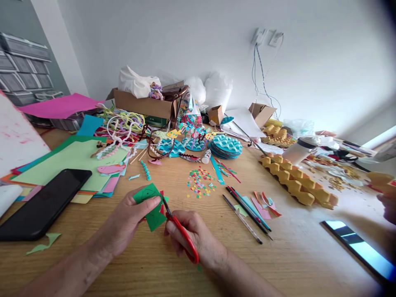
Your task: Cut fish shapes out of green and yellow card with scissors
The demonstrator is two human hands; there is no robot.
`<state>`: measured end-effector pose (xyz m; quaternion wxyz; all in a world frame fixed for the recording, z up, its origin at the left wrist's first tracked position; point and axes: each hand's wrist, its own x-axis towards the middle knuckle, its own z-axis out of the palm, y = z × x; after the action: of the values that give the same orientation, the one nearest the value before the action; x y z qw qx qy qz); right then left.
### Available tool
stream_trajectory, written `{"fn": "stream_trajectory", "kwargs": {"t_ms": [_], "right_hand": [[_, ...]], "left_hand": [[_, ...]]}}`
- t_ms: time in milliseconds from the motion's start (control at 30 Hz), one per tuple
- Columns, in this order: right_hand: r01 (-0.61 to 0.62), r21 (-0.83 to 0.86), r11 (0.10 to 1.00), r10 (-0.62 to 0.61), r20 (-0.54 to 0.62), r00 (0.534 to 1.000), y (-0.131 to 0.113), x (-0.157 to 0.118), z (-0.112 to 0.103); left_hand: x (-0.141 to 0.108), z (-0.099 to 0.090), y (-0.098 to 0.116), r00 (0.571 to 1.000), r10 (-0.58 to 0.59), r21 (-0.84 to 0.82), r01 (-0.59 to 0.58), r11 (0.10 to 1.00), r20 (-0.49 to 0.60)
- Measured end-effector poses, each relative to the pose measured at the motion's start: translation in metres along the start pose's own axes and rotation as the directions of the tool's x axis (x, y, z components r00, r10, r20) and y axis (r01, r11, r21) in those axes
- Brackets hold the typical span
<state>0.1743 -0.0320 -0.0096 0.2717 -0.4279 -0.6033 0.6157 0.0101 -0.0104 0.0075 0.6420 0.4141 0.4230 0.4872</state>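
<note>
Between the thumb and fingers of my left hand (131, 216) is a piece of green paper (154, 216) with a fish shape drawn on it. My right hand (193, 237) is closed round the red handles of a pair of scissors (185, 239). The scissor blades reach the right edge of the green paper, close to my left thumb. A bit of red paper shows behind the green piece. Beneath both hands is the wooden table (148, 268).
A black phone (49, 202) and stacked coloured paper (83, 159) lie left. Confetti dots (201, 181), pencils (247, 214) and blue scalloped discs (225, 146) lie ahead. To the right are a yellow egg carton (297, 181), another phone (359, 249) and part of another person's hand (388, 206).
</note>
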Motion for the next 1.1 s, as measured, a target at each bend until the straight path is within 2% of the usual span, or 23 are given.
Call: {"fn": "stream_trajectory", "kwargs": {"t_ms": [633,867,1100], "right_hand": [[-0.003,-0.006,1.000,0.003,-0.006,1.000,0.0030,0.0001,-0.0001],[0.025,-0.036,0.999,-0.025,0.000,1.000,-0.0047,-0.0021,-0.0010],[0.022,-0.001,1.000,-0.022,0.046,0.999,-0.0027,-0.0013,-0.0042]], "left_hand": [[0.0000,0.0016,0.0005,1.000,0.002,0.026,-0.001,1.000,-0.003],[-0.0004,-0.0014,0.0017,1.000,-0.021,0.060,0.022,0.998,-0.018],[0.0004,-0.0017,0.0025,0.999,-0.038,0.032,0.038,0.999,-0.008]]}}
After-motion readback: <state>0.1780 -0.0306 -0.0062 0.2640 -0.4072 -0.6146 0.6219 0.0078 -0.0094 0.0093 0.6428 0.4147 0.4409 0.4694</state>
